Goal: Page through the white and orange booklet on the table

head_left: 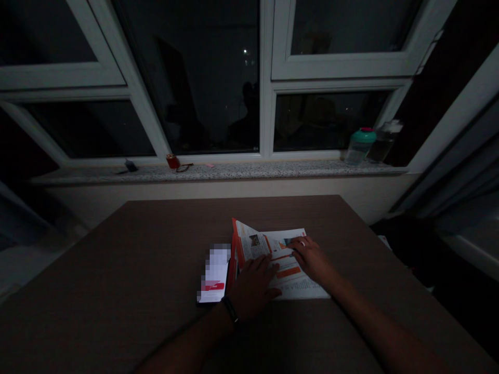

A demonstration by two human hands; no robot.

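Note:
A printed booklet with white pages, orange blocks and a red outer edge lies open on the table, its left leaf raised at the top. My left hand, with a dark band at the wrist, rests on the lower part of the left leaf, fingers spread and thumb apart. On the upper right page lies my right hand, a ring on one finger, its fingers stretched out to the left over the print. Just left of the booklet is a phone with a lit screen, partly pixelated.
The brown wooden table reaches a wall below a speckled stone sill. On the sill stand a teal-lidded bottle, a clear bottle, a small red jar and a small dark bottle. Dark windows rise behind.

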